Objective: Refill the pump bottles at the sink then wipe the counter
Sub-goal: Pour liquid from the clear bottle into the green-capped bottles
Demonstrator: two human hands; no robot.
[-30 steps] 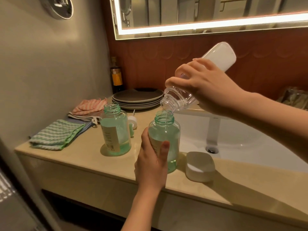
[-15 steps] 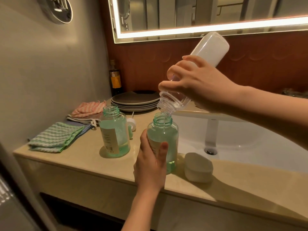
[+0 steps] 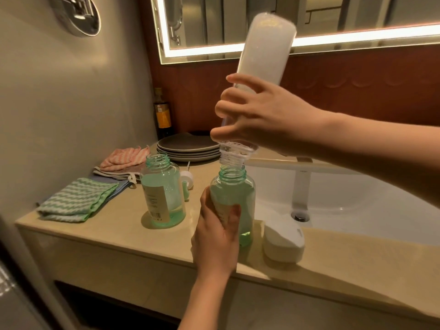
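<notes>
Green pump bottle [image 3: 234, 198] is gripped by the left hand [image 3: 217, 236] near the counter [image 3: 119, 239] front edge, white cap [image 3: 283, 241] just beside it. Refill bottle [image 3: 264, 55] is held inverted in the right hand [image 3: 264, 117], fingers wrapped, mouth at the green bottle's neck. Second green bottle [image 3: 163, 194] stands further along the counter, cloths [image 3: 76, 201] and plates [image 3: 188, 147] behind.
</notes>
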